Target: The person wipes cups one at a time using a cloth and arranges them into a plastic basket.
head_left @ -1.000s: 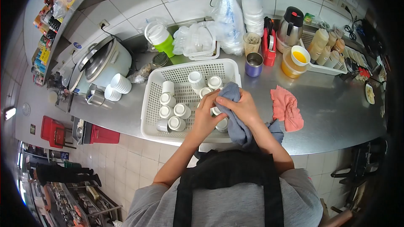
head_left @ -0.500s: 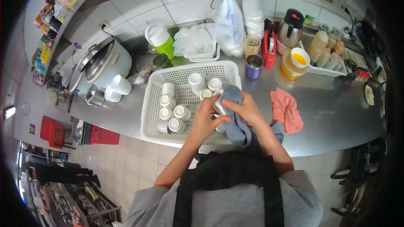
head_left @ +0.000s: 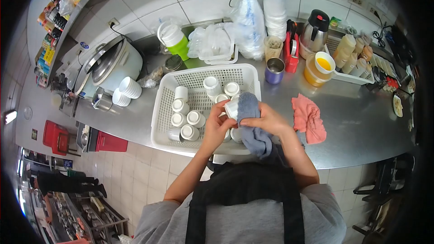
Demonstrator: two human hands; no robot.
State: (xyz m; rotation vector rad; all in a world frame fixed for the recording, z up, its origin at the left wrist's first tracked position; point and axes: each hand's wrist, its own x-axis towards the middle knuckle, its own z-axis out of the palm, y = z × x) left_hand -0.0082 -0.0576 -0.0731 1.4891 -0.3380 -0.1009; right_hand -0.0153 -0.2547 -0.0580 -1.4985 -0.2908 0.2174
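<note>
My left hand (head_left: 218, 124) is closed around a small white cup (head_left: 232, 108), holding it tilted above the right side of a white perforated basket (head_left: 161, 91). A grey-blue cloth (head_left: 253, 138) is in my right hand (head_left: 271, 119), pressed against the cup's right end and partly covering it. The cloth's loose end hangs down toward my apron. Under and beside my hands, several white cups (head_left: 195, 118) stand in the basket, most of them upside down, and a few lie on their sides. Some cups on the right are hidden by my hands and the cloth.
A pink cloth (head_left: 308, 118) lies on the steel counter (head_left: 352, 122) to the right. Behind the basket are a purple tumbler (head_left: 274, 71), a thermos jug (head_left: 314, 31) and a green-and-white jug (head_left: 173, 39). Stacked white cups (head_left: 129, 88) and a large cooker (head_left: 116, 63) stand left.
My left hand has turned the cup, so more of its white side shows. The cloth has shifted slightly left along with my right hand, and the view has moved a little.
</note>
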